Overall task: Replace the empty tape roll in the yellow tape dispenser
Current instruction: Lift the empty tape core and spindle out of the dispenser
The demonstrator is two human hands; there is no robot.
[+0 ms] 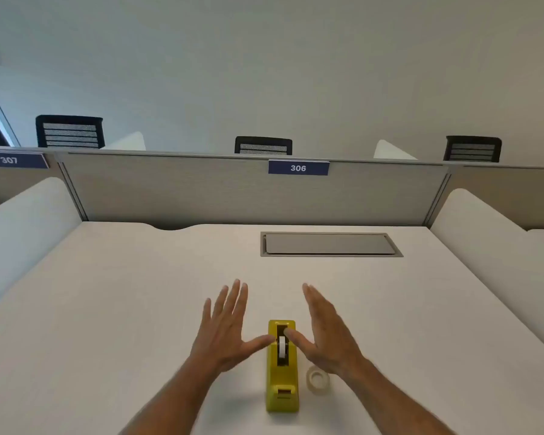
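Left hand point(225, 332) and right hand point(328, 332) both spread flat, holding nothing, thumbs at the dispenser point(282, 368) between them. White core point(282, 346) sits in its slot. New roll point(318, 379) on desk point(123, 309), just right of dispenser.

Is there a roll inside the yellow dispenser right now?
Yes. A white roll sits upright in the dispenser slot; a clear tape roll lies outside, beside it.
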